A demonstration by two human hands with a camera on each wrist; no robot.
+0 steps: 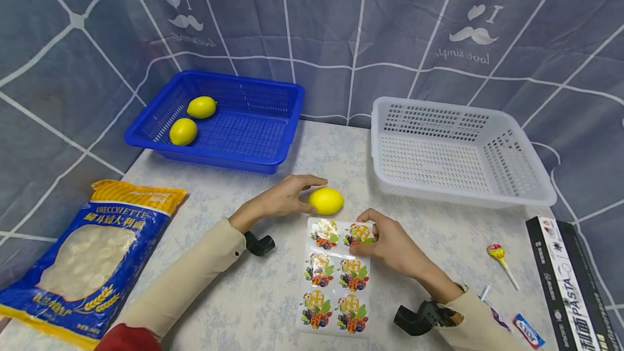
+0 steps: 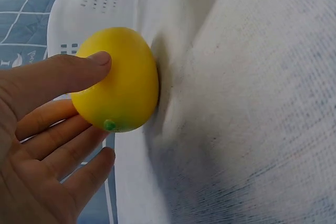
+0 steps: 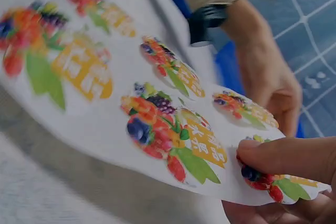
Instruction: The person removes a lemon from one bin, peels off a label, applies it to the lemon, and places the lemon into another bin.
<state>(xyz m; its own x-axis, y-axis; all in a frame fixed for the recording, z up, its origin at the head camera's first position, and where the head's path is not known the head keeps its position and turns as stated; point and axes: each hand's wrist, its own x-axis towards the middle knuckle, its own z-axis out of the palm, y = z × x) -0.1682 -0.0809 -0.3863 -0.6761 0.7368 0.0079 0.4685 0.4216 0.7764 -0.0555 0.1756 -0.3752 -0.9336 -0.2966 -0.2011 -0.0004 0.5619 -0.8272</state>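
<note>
On the table in the head view lies a yellow lemon [image 1: 326, 201], with my left hand [image 1: 287, 195] at its left side. In the left wrist view the thumb of that left hand [image 2: 58, 114] lies on the lemon [image 2: 123, 77] and the fingers curve behind it. My right hand [image 1: 390, 240] pinches the upper right corner of a white sticker sheet [image 1: 336, 280] printed with several fruit labels. The right wrist view shows the thumb of the right hand [image 3: 294, 166] over a label, fingers beneath the sheet [image 3: 115, 129], which bends slightly above the table.
A blue basket [image 1: 278, 158] with two lemons [image 1: 192, 118] stands at the back left, a white basket [image 1: 458, 194] at the back right. An orecchiette bag [image 1: 92, 259] lies left. A lollipop [image 1: 502, 261], a small wrapped candy [image 1: 528, 331] and a pasta box [image 1: 567, 286] lie right.
</note>
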